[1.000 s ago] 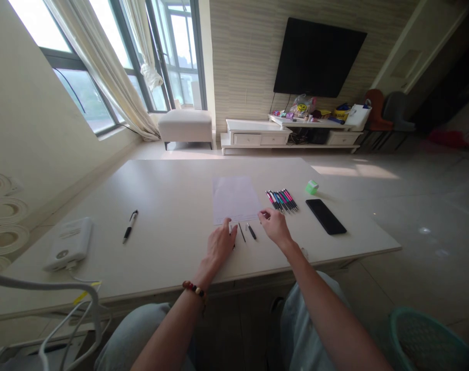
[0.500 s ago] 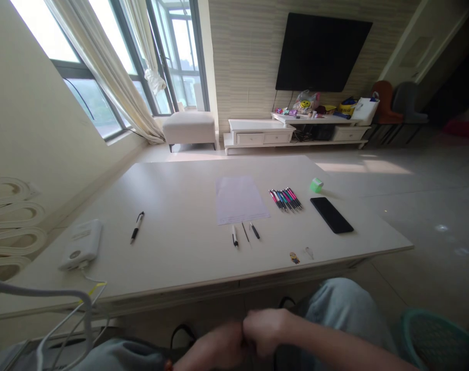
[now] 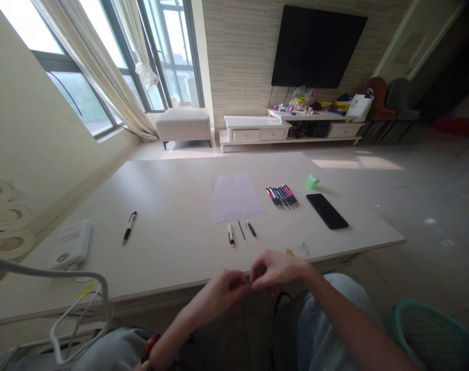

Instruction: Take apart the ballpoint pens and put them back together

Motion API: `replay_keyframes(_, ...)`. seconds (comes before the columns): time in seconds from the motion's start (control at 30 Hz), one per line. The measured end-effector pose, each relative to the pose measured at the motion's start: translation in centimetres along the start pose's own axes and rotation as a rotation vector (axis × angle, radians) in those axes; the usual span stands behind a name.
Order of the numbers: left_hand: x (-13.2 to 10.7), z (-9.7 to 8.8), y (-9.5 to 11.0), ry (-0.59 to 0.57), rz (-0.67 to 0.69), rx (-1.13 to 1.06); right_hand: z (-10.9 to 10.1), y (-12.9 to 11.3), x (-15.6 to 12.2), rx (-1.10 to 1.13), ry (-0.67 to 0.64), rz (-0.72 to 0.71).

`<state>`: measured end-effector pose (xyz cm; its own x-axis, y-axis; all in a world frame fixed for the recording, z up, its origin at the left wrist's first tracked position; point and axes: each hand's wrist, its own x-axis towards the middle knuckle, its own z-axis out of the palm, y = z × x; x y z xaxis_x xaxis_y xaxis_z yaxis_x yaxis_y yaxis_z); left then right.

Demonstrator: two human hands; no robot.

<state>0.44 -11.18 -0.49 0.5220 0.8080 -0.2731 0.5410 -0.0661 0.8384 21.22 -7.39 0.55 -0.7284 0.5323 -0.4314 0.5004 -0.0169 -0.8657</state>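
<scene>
Now | left hand (image 3: 221, 294), right hand (image 3: 275, 270) back up at desk (image 3: 172, 257) near edge | grips pressed together, anything pinched too small to tell | bare strip before pens (image 3: 250, 228)

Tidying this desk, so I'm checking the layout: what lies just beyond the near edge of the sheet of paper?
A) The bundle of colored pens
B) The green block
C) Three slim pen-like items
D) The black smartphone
C. A white pen, a thin black rod and a short black pen piece lie side by side just off the near edge of the sheet of paper.
</scene>
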Motion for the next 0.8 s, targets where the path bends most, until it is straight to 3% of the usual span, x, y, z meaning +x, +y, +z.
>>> replay_keyframes(0.07, 1.9, -1.7, 0.8, 0.265, 0.013, 0.186, -2.3, -0.4, -0.2, -0.047, 0.363, -0.009)
replay_keyframes(0.13, 4.1, -2.7, 0.7, 0.493, -0.037, 0.370, -3.3, -0.6, 0.7, -0.228, 0.690, 0.025)
replay_keyframes(0.2, 6.3, -3.2, 0.2, 0.592, -0.125, 0.482, -3.5, -0.8, 2.2, -0.414, 0.860, 0.090)
replay_keyframes(0.3, 8.8, -3.3, -0.5, 0.618, -0.230, 0.596, -3.2, -1.3, 4.6, -0.583, 0.888, 0.181)
replay_keyframes(0.4, 9.5, -3.3, -0.8, 0.589, -0.250, 0.657, -2.9, -2.0, 6.4, -0.694, 0.864, 0.279)
replay_keyframes(0.63, 6.2, -3.5, -1.2, 0.630, -0.162, 0.596, -2.7, -2.6, 9.1, -0.731, 0.814, 0.412)
replay_keyframes(0.73, 4.6, -3.6, -1.5, 0.676, -0.062, 0.493, -2.9, -2.4, 9.2, -0.671, 0.820, 0.373)
replay_keyframes(0.8, 3.9, -3.6, -1.7, 0.708, 0.011, 0.416, -3.3, -2.4, 8.7, -0.546, 0.886, 0.270)
